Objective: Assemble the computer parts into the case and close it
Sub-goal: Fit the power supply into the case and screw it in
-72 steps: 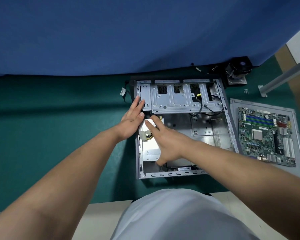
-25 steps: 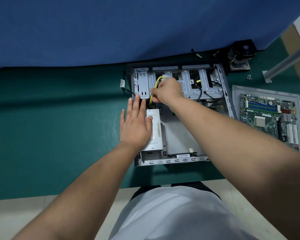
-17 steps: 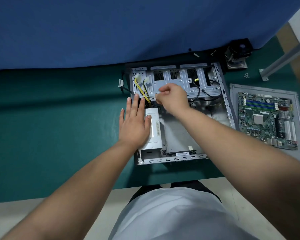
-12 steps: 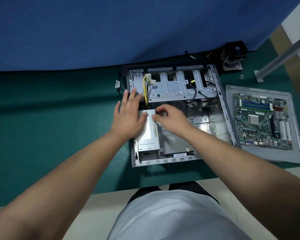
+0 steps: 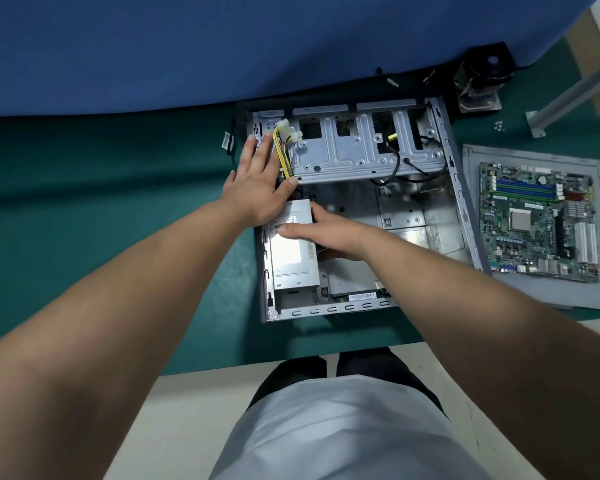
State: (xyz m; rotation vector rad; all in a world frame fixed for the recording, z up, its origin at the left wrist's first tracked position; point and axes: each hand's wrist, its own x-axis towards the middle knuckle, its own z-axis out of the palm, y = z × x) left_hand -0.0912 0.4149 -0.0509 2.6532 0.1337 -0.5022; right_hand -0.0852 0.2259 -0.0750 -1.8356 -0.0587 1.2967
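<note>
We saw the case (image 5: 459, 188) lying open on the green mat (image 5: 118, 202), bare grey metal inside, drive cage (image 5: 354, 147) at the far end. The silver PSU (image 5: 293, 261) sat in the near-left corner w/ yellow wires (image 5: 280, 152) running up over the cage. Left hand (image 5: 258, 183) lay flat, fingers straight, across the PSU's far end & case edge. Right hand (image 5: 329, 233) gripped the PSU's right side, thumb on top. Motherboard (image 5: 541, 216) lay on a panel (image 5: 471, 188) to the right.

Your single head-mounted wide-angle camera looks forward and steeply down from above, close over the open computer case (image 5: 357, 216) on the green table (image 5: 101, 188).
</note>
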